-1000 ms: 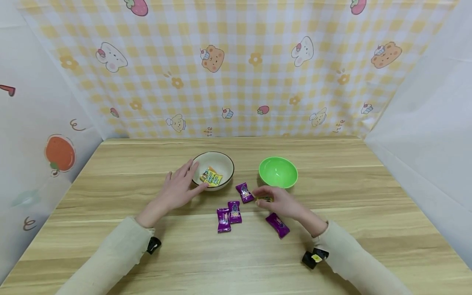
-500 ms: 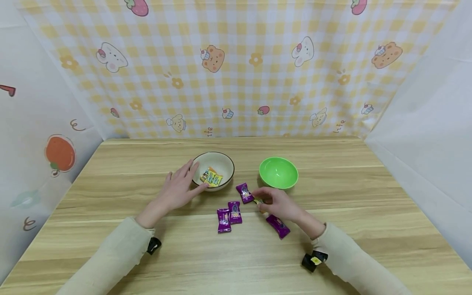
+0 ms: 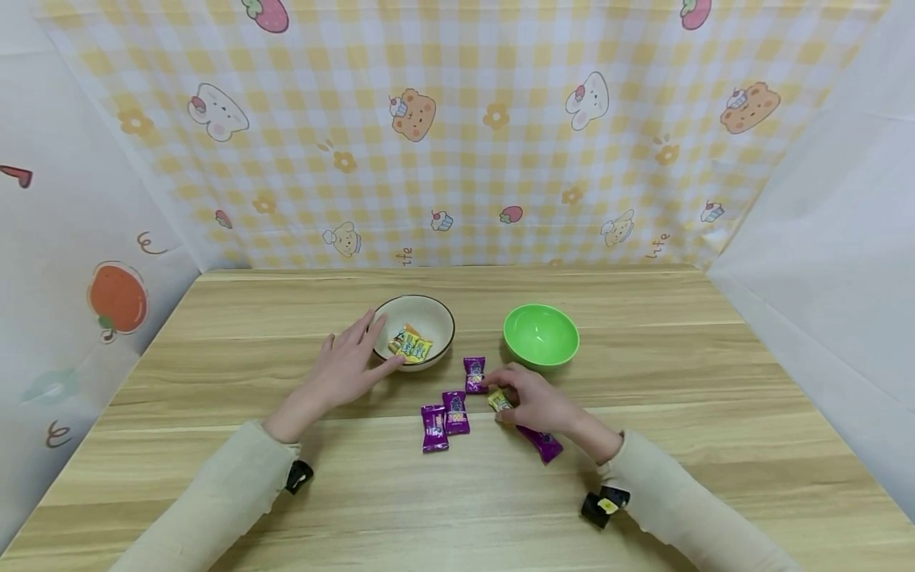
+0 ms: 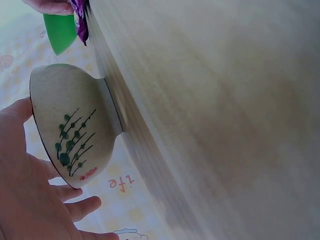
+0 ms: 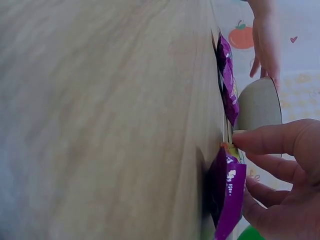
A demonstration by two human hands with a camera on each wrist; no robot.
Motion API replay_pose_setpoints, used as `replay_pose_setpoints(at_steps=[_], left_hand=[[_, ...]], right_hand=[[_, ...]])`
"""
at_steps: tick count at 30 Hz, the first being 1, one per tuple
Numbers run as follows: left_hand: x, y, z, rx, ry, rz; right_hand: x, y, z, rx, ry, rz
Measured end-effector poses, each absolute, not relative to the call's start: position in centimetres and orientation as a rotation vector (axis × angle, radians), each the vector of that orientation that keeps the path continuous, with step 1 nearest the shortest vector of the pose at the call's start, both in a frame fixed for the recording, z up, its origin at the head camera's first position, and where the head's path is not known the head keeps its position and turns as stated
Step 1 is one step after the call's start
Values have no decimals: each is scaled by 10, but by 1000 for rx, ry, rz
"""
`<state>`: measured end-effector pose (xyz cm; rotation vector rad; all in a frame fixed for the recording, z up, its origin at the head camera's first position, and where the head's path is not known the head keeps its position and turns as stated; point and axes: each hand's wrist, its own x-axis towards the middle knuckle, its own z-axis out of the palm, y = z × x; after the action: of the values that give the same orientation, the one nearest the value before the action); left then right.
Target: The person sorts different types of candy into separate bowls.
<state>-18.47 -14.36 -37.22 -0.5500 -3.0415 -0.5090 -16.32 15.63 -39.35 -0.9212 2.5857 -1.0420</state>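
My left hand (image 3: 343, 369) rests at the left side of a cream bowl (image 4: 70, 125), thumb and index finger at its dark rim and the other fingers spread. Several yellow candy packets (image 3: 413, 346) lie inside it. My right hand (image 3: 532, 397) pinches another yellow candy packet (image 3: 499, 400) low over the table, between thumb and fingers. Beside its fingertips lies a purple candy packet (image 3: 475, 375). A second purple packet (image 3: 546, 446) is partly hidden under the right hand and looms close in the right wrist view.
A bright green bowl (image 3: 541, 335) stands behind the right hand. Two purple packets, one on the left (image 3: 434, 429) and one on the right (image 3: 455, 412), lie side by side in the middle of the wooden table (image 3: 457, 508). A checked curtain (image 3: 457, 175) hangs behind.
My right hand has shifted slightly left and nearer, turning the yellow packet, which shows more now. The purple packet by its fingertips has turned more upright. The left hand stays still.
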Motion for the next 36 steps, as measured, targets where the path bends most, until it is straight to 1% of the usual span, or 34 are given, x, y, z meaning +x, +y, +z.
replay_pose_setpoints(at_steps=[7, 12, 16, 22, 29, 36], left_hand=[[-184, -144, -374, -547, -3036, -509], [-184, -144, -374, -543, -3036, -504], [-185, -144, -375, -548, -3034, -501], [-186, -145, -375, -550, -3032, -508], [-187, -145, -375, -553, -3031, -504], [-186, -145, -374, -550, -3026, -501]], right_hand=[[-166, 154, -396, -876, 2530, -1113], [-169, 157, -397, -731, 2381, -1280], [-173, 159, -392, -646, 2276, -1389], [-182, 155, -374, -591, 2189, -1532], [-196, 138, -356, -495, 2177, -1635], [-212, 109, -346, -359, 2206, -1695]])
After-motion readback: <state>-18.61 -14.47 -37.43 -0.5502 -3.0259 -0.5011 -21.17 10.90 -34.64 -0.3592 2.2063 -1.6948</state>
